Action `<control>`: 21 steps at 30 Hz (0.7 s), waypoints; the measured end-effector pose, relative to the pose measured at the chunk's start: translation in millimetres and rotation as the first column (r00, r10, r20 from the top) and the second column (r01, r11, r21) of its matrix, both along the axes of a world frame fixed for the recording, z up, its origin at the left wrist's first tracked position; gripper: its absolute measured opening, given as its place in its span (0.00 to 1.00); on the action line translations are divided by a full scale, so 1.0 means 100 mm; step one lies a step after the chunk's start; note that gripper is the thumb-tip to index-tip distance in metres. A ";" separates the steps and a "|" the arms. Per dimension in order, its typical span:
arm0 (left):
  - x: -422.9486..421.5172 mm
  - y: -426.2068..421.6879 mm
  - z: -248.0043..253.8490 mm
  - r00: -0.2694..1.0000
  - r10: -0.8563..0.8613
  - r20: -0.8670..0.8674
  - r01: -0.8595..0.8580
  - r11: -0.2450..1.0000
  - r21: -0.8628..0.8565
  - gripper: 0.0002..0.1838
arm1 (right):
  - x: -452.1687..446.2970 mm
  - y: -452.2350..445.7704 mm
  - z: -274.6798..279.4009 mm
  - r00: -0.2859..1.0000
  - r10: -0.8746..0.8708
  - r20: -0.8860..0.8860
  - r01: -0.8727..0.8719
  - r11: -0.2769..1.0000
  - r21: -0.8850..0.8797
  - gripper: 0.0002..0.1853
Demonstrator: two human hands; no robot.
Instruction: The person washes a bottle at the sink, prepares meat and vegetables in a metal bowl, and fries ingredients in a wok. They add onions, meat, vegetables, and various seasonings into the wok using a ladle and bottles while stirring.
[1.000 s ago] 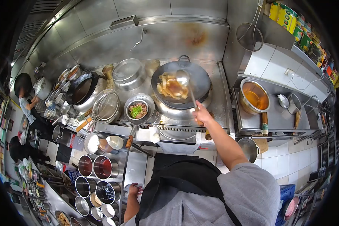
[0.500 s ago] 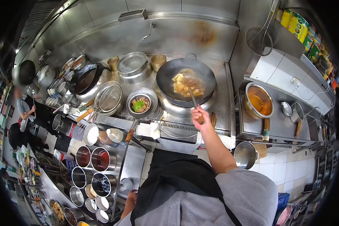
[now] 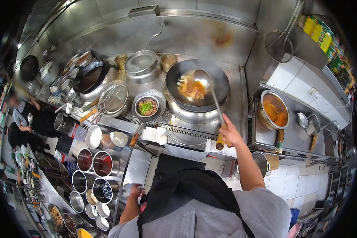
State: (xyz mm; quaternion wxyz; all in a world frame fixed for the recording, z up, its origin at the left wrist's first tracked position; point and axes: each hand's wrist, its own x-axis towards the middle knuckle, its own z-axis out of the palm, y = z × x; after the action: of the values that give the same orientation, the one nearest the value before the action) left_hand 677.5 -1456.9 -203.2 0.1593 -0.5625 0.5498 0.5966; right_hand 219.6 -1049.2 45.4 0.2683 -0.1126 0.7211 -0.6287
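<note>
My right hand (image 3: pixel 231 134) is wrapped round the wooden handle of a long ladle (image 3: pixel 216 102). The ladle's bowl is in the black wok (image 3: pixel 218 85), at the right of the pale food pieces in brown sauce (image 3: pixel 192 88). Left of the wok, a perforated strainer (image 3: pixel 159 116) carries a bowl of meat and green pieces (image 3: pixel 147 107). My left hand (image 3: pixel 136 191) hangs low beside the steel side table, near a clear plastic item; its fingers are small and blurred, and what they hold, if anything, is unclear.
Steel pots (image 3: pixel 102 163) crowd the lower left. A bowl of orange liquid (image 3: pixel 273 110) stands on the right counter. Wire strainers (image 3: pixel 114 99) and a lidded pot (image 3: pixel 142 66) are left of the wok. Another person (image 3: pixel 25 119) stands at the far left.
My right hand has moved right and down, and the ladle's bowl has shifted to the food's right side. My left hand shows more fully than half a second ago. The view has shifted slightly.
</note>
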 end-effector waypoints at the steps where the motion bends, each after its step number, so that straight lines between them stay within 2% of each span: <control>1: -0.10 0.03 -0.03 1.000 -0.019 -0.024 0.019 1.000 -0.001 0.23 | 0.09 0.10 0.13 0.998 -0.012 -0.066 0.020 0.992 0.125 0.44; 3: -0.40 0.09 -0.01 0.993 -0.058 -0.106 0.056 0.998 -0.020 0.23 | 0.06 0.40 -0.15 0.905 0.036 -0.423 0.187 0.861 0.474 0.44; 5: -0.85 0.10 0.14 0.956 -0.056 -0.287 0.038 0.997 -0.069 0.20 | 0.12 0.63 -0.20 0.884 0.068 -0.463 0.247 0.772 0.586 0.44; 6: -1.13 0.09 0.36 0.916 -0.028 -0.400 0.002 0.998 -0.065 0.19 | 0.16 0.69 -0.17 0.904 0.076 -0.421 0.251 0.702 0.666 0.43; 7: -1.44 0.06 0.54 0.892 -0.082 -0.444 0.003 0.985 -0.175 0.18 | 0.17 0.81 -0.33 0.870 0.070 -0.487 0.273 0.755 0.596 0.43; 8: -1.74 0.02 0.80 0.844 -0.049 -0.534 -0.033 0.989 -0.142 0.16 | 0.26 0.76 -0.16 0.913 0.062 -0.403 0.220 0.759 0.614 0.43; 9: -2.03 -0.14 0.88 0.794 -0.114 -0.597 -0.022 0.976 -0.215 0.14 | 0.29 0.76 -0.24 0.851 0.073 -0.520 0.259 0.803 0.536 0.43; 10: -2.36 -0.22 1.17 0.768 -0.051 -0.639 -0.079 0.982 -0.173 0.13 | 0.32 0.75 -0.32 0.773 0.071 -0.630 0.290 0.845 0.450 0.43; 11: -2.65 -0.47 1.09 0.747 -0.102 -0.657 -0.060 0.974 -0.219 0.14 | 0.31 0.67 -0.31 0.776 0.077 -0.627 0.282 0.846 0.452 0.43; 12: -2.95 -0.63 1.24 0.824 -0.092 -0.559 -0.092 0.952 -0.291 0.14 | 0.33 0.56 -0.26 0.856 -0.054 -0.515 0.270 0.894 0.356 0.43; 13: -3.21 -0.78 1.30 0.800 -0.149 -0.581 -0.139 0.897 -0.420 0.15 | 0.36 0.43 -0.24 0.911 -0.174 -0.373 0.281 0.925 0.255 0.43; 14: -3.48 -0.99 1.25 0.820 -0.100 -0.564 -0.187 0.884 -0.428 0.17 | 0.39 0.26 -0.25 0.912 -0.181 -0.368 0.289 0.921 0.262 0.43; 15: -3.70 -1.19 1.21 0.835 -0.137 -0.532 -0.165 0.862 -0.480 0.19 | 0.44 0.07 -0.24 0.921 -0.274 -0.278 0.318 0.940 0.126 0.44; 16: -3.93 -1.43 0.99 0.880 -0.080 -0.468 -0.200 0.832 -0.518 0.20 | 0.48 -0.09 -0.21 0.915 -0.360 -0.180 0.364 0.931 -0.011 0.45; 17: -4.11 -1.69 0.64 0.914 -0.063 -0.401 -0.167 0.843 -0.512 0.21 | 0.49 -0.24 -0.35 0.900 -0.397 -0.179 0.381 0.917 -0.117 0.44; 18: -4.31 -1.90 0.41 0.940 -0.056 -0.338 -0.130 0.855 -0.502 0.22 | 0.51 -0.43 -0.46 0.866 -0.499 -0.028 0.485 0.852 -0.195 0.41; 20: -4.52 -1.91 0.58 0.949 0.004 -0.314 -0.115 0.935 -0.335 0.22 | 0.49 -0.66 -0.25 0.883 -0.463 0.073 0.468 0.879 -0.085 0.36; 21: -4.62 -1.90 0.62 0.959 -0.030 -0.284 -0.080 0.927 -0.366 0.17 | 0.45 -0.70 -0.18 0.862 -0.485 0.147 0.500 0.861 -0.094 0.33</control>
State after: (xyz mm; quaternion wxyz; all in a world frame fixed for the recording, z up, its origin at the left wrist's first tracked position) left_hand 216.0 -1647.4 -141.6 -0.0390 -0.4981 0.6631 0.5573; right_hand 264.6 -1119.0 27.7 0.1330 0.0959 0.6665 -0.7272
